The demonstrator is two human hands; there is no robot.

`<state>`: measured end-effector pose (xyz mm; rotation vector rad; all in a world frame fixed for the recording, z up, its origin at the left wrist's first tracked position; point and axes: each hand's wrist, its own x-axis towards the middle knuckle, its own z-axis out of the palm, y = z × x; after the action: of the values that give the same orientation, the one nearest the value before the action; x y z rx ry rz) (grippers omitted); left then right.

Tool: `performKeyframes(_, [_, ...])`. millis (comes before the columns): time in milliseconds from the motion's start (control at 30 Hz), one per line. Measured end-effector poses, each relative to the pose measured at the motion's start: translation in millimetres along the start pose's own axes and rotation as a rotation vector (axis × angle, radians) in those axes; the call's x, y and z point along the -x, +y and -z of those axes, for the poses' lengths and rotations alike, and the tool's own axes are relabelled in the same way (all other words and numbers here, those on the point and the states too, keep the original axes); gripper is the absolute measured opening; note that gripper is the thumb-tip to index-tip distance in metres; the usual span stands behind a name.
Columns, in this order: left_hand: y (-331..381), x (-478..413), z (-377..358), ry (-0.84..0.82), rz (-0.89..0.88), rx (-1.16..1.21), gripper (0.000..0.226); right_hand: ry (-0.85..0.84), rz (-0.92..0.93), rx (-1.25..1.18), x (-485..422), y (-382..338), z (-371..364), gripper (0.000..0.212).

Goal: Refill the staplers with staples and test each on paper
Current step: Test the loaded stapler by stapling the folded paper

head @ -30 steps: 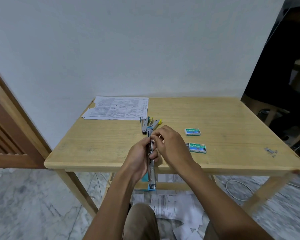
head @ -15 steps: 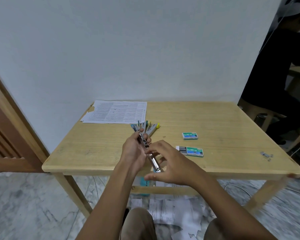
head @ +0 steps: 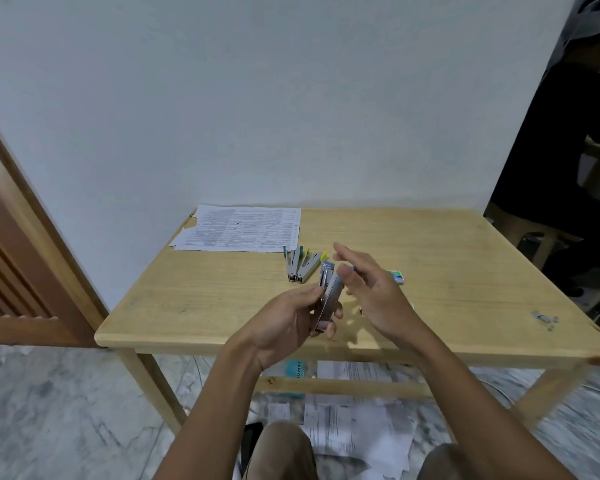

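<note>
My left hand (head: 288,317) grips a silver stapler with blue trim (head: 329,296) over the table's front edge, its blue end pointing away from me. My right hand (head: 371,289) hovers just right of it, flat, fingers spread, holding nothing. Several more staplers (head: 300,265) with green and yellow ends lie together on the wooden table (head: 465,271). A green staple box (head: 395,276) peeks out past my right hand; a second box is mostly hidden behind it. Printed paper sheets (head: 239,228) lie at the back left.
Loose staples (head: 544,318) lie near the table's right edge. Crumpled printed papers (head: 354,420) and a teal box (head: 296,370) are on the marble floor under the table. A wooden door (head: 11,258) stands left; a seated person in dark clothes (head: 568,150) is right.
The stapler went from spread open in both hands to folded nearly together in my left hand. My right hand let go and lifted up to the right, opening flat.
</note>
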<state>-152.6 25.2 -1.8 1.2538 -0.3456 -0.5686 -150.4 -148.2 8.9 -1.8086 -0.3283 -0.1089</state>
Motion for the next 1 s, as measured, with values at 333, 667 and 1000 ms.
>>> performKeyframes(333, [1, 0, 6, -0.033, 0.008, 0.132, 0.046, -0.03, -0.303, -0.562, -2, -9, -25, 0.051])
performKeyframes(667, [20, -28, 70, 0.777, 0.037, -0.496, 0.048, 0.156, -0.346, -0.365, -18, -14, -26, 0.047])
performKeyframes(1000, [39, -85, 196, 1.419, 0.433, -0.847, 0.08, 0.135, -0.302, -0.136, -78, -31, -9, 0.056])
